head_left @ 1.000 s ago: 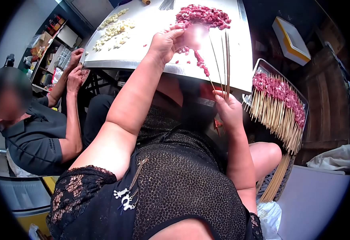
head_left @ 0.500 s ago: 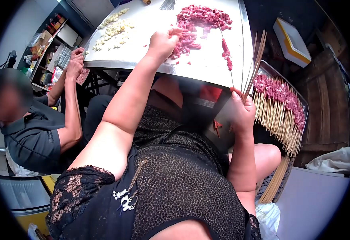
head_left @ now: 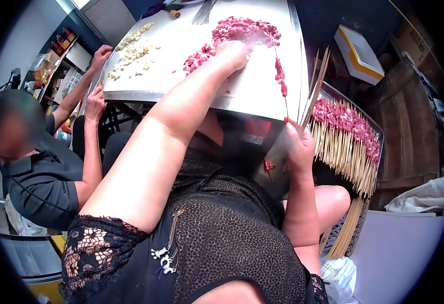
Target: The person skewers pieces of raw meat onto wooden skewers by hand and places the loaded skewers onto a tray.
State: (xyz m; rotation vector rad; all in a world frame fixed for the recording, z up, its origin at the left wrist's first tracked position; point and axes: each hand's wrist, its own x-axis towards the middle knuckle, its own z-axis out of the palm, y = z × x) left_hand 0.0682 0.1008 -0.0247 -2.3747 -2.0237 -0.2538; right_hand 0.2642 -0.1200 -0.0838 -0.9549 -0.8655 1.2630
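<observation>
My left hand (head_left: 233, 53) is over the heap of raw, pinkish-red meat chunks (head_left: 242, 28), its back toward me and its fingers curled down out of sight; I cannot tell how far they are parted or whether they have a piece. My right hand (head_left: 300, 147), nearer me and just off the edge of the smooth white tabletop (head_left: 184, 33), is closed, thumb against fingers, on a thin upright skewer with red meat threaded along its middle (head_left: 280, 76) and on several bare, tan wooden skewers (head_left: 321, 81) fanned beside it. The threaded one's bare tip reaches up by the heap, right of my left hand.

To the right of my right hand, a shallow metal tray (head_left: 381, 139) holds packed rows of meat-topped sticks (head_left: 346, 137). Well left of my left hand lie small pale-yellow chunks (head_left: 138, 50), and beyond them a co-worker's hands (head_left: 96, 104) are at the table's edge.
</observation>
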